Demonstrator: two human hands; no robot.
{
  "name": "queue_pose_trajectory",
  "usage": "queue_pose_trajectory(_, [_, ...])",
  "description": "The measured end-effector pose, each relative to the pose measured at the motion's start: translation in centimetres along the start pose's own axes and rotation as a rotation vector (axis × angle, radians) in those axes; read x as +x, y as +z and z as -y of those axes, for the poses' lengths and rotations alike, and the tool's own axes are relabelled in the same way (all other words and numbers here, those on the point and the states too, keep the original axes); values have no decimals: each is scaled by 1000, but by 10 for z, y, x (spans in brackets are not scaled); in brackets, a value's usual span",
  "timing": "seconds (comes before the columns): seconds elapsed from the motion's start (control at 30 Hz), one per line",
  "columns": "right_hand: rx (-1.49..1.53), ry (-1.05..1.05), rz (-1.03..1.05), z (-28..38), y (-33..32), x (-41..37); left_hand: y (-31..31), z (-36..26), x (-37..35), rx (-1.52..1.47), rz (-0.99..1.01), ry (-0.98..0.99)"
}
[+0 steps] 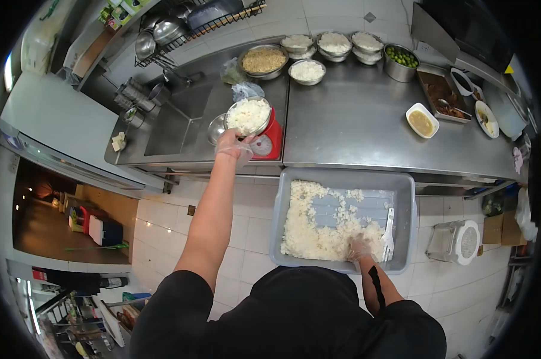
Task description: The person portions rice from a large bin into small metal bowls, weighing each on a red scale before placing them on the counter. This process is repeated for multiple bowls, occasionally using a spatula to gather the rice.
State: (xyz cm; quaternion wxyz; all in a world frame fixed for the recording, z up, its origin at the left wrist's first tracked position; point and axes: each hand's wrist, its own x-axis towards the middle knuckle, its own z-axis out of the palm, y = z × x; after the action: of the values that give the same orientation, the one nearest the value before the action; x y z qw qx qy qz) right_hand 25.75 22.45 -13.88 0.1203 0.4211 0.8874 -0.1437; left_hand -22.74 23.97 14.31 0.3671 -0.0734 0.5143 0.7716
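Observation:
My left hand (234,146), in a clear plastic glove, grips the near rim of a metal bowl (265,126) filled with white rice (248,115). This bowl is over a red dial scale (274,139) on the steel counter; another metal bowl (216,129) sits just left of it. Below the counter edge, a grey plastic tub (409,206) contains loose cooked rice (309,230), heaped along its left and near sides. My gloved right hand (359,246) reaches into the rice near the tub's front, its fingers mostly hidden. A white rice paddle (389,236) leans along the tub's right side.
Stacked bowls of rice (334,44) line the counter's back, beside a bowl of brown grains (263,60) and a pot of green fruits (401,63). A sauce dish (422,121) and a tray of brown food (442,94) are at right. The sink (178,122) lies left.

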Motion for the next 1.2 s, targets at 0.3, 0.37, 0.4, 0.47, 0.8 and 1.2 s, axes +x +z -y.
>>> queue_pose_trajectory(0.3, [306,-175,307,-20,43,15,-26,4,11,44,56,24])
queue_pose_trajectory(0.37, [332,-244,282,-29,32,19,-35,4,14,63,83,53])
queue_pose_trajectory(0.4, [360,-312,257,-34,31,22,-37,3,13,62,82,52])
queue_pose_trajectory(0.47, [379,-268,256,-41,31,27,-42,1,12,68,108,59])
queue_pose_trajectory(0.8, [659,-7,46,-46,-12,26,-28,-10,-12,196,-65,109])
queue_pose_trajectory(1.2, [422,-120,335,-57,46,26,77,40,29,18,311,40])
